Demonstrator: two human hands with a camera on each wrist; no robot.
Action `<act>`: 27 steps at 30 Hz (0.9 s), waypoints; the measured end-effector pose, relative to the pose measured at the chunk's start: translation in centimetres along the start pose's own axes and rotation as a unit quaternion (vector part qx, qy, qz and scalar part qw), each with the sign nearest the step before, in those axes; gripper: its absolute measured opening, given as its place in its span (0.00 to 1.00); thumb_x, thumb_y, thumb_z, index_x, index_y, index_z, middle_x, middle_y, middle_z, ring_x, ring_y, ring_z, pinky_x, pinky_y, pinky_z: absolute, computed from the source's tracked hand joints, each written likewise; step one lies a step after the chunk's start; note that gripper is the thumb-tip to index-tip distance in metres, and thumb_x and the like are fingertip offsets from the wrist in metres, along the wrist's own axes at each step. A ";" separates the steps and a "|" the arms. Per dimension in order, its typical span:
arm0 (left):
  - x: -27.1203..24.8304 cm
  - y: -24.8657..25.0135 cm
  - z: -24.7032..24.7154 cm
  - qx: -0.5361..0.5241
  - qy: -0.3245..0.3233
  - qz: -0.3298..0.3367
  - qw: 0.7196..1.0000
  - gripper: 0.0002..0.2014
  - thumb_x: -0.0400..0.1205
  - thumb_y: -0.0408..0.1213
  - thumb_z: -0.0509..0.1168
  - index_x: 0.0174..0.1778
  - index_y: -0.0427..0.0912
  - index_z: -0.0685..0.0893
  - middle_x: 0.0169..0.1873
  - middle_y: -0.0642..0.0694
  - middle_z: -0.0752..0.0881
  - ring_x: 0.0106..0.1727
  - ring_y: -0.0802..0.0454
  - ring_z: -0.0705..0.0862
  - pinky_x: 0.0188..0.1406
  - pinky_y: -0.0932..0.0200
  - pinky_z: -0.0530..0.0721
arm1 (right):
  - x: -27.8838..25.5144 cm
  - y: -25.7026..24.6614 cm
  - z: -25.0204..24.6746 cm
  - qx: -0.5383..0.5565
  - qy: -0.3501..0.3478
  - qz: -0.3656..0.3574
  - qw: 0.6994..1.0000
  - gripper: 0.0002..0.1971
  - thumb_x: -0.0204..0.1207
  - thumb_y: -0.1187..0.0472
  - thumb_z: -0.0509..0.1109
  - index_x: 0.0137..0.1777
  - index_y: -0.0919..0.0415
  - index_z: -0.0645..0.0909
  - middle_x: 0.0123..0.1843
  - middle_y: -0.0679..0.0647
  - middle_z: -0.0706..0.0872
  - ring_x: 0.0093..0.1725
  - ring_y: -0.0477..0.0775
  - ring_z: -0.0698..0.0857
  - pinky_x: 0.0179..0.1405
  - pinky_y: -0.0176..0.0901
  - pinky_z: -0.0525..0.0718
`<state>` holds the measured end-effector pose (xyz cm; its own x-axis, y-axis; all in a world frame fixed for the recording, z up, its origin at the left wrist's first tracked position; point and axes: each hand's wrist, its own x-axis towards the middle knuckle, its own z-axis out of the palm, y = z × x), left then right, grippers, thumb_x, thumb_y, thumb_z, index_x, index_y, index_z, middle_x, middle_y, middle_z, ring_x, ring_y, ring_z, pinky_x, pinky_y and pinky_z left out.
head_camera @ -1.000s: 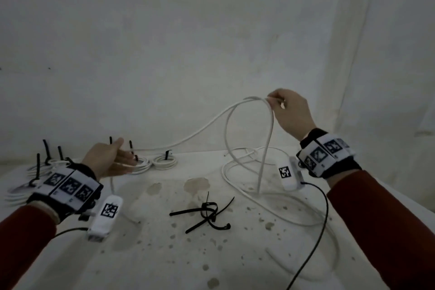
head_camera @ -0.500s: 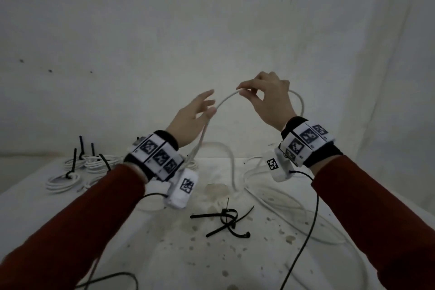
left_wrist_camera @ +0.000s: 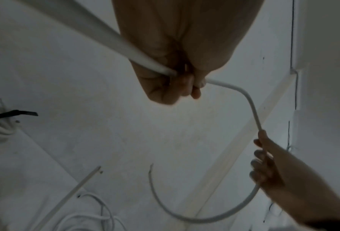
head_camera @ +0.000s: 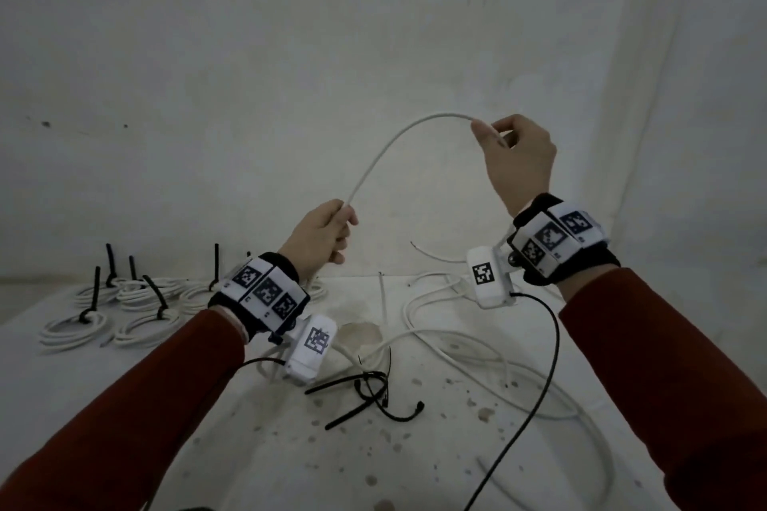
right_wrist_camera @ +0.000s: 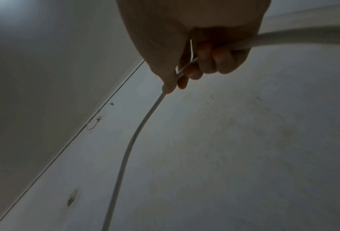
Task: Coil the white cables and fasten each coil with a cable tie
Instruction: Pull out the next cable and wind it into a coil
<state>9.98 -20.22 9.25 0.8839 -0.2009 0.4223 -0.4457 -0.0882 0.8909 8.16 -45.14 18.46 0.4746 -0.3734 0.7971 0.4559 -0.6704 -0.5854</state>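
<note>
Nearest the camera, a small tangle of loose black plastic cable ties (head_camera: 365, 390) lay on the stained white bench (head_camera: 249, 448), with the slack loops of a thin white round cable (head_camera: 394, 145) spread over the bench surface to their right and behind them. Above the bench both hands were raised, and the same cable was held between them as an arch, its long axis running from lower left to upper right across the head view. The left hand (head_camera: 321, 236) was closed in a fist around the cable (left_wrist_camera: 250, 100), which entered the fist from the near side and left it past the curled fingers toward the other hand. The right hand (head_camera: 519, 158), higher and further right, was seen pinching the cable (right_wrist_camera: 125, 156) between thumb and curled fingers (right_wrist_camera: 208, 62); beyond that grip a free length was seen in the left wrist view to curve down and back in a half-circle, its cut end pointing up. Further back on the left side of the bench, several finished coils of white cable (head_camera: 74, 330) lay flat, each bound with a black tie whose tail stood upright. A plain pale wall (head_camera: 290, 54) was seen behind the bench.
</note>
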 end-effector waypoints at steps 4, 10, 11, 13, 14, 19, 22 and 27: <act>1.1 1.9 -2.4 -0.033 0.113 0.048 0.992 0.14 0.89 0.39 0.52 0.38 0.44 0.73 0.24 0.51 0.64 0.19 0.60 0.62 0.15 0.69 0.63 | -1.7 1.5 -0.4 0.037 -0.101 0.039 0.993 0.18 0.72 0.43 0.75 0.30 0.54 0.78 0.22 0.47 0.74 0.23 0.45 0.70 0.26 0.39 0.68; 2.3 4.5 -8.0 -0.050 0.264 0.070 0.961 0.15 0.89 0.36 0.50 0.36 0.46 0.72 0.25 0.48 0.64 0.15 0.63 0.63 0.13 0.70 0.63 | -6.0 3.8 -2.2 0.132 -0.320 0.092 0.934 0.17 0.79 0.51 0.69 0.32 0.62 0.81 0.22 0.51 0.70 0.20 0.48 0.63 0.20 0.36 0.62; 2.3 4.7 -9.1 -0.053 0.292 0.066 0.952 0.15 0.89 0.36 0.50 0.36 0.46 0.72 0.25 0.48 0.65 0.15 0.63 0.63 0.13 0.71 0.63 | -6.5 4.5 -2.5 0.125 -0.327 0.084 0.933 0.18 0.79 0.51 0.69 0.31 0.62 0.81 0.22 0.50 0.70 0.21 0.48 0.65 0.21 0.38 0.64; 2.1 4.6 -11.0 -0.036 0.323 0.056 0.944 0.15 0.88 0.37 0.51 0.36 0.46 0.73 0.26 0.48 0.66 0.15 0.62 0.64 0.13 0.71 0.63 | -7.1 5.5 -3.2 0.101 -0.322 0.076 0.938 0.20 0.79 0.50 0.69 0.28 0.62 0.79 0.21 0.47 0.71 0.22 0.47 0.68 0.25 0.39 0.67; 1.8 4.3 -11.8 -0.017 0.324 0.049 0.944 0.14 0.87 0.36 0.52 0.35 0.46 0.75 0.27 0.48 0.67 0.17 0.60 0.65 0.13 0.70 0.64 | -7.1 5.9 -3.4 0.104 -0.318 0.081 0.939 0.21 0.78 0.49 0.70 0.28 0.62 0.78 0.21 0.46 0.71 0.23 0.46 0.68 0.27 0.39 0.67; -0.2 2.1 -12.7 0.184 0.248 0.003 0.951 0.09 0.80 0.32 0.63 0.36 0.48 0.83 0.31 0.46 0.80 0.33 0.48 0.76 0.34 0.59 0.75 | -5.9 5.3 -3.7 0.363 -0.316 0.205 0.852 0.11 0.73 0.56 0.65 0.31 0.54 0.82 0.25 0.47 0.67 0.22 0.45 0.63 0.29 0.42 0.62; -1.7 1.6 -11.5 0.332 0.158 -0.023 0.930 0.03 0.78 0.38 0.69 0.46 0.45 0.83 0.38 0.48 0.85 0.44 0.46 0.83 0.42 0.59 0.75 | -5.9 2.8 -3.4 0.378 -0.309 0.144 0.860 0.13 0.84 0.57 0.57 0.51 0.56 0.84 0.26 0.51 0.65 0.24 0.49 0.62 0.25 0.41 0.65; -2.5 1.8 -9.4 0.319 0.167 0.033 0.932 0.44 0.70 0.49 0.77 0.76 0.44 0.60 0.62 0.46 0.79 0.65 0.44 0.76 0.62 0.51 0.74 | -6.2 -1.6 -2.1 0.385 -0.348 0.089 0.850 0.13 0.80 0.52 0.60 0.56 0.57 0.83 0.25 0.47 0.58 0.26 0.50 0.52 0.23 0.40 0.49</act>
<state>8.33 -10.73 11.41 0.7989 0.0795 0.5962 -0.3997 -0.6706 0.6250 2.90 -43.07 14.79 0.7955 0.2245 0.5628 0.5616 0.0756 -0.8240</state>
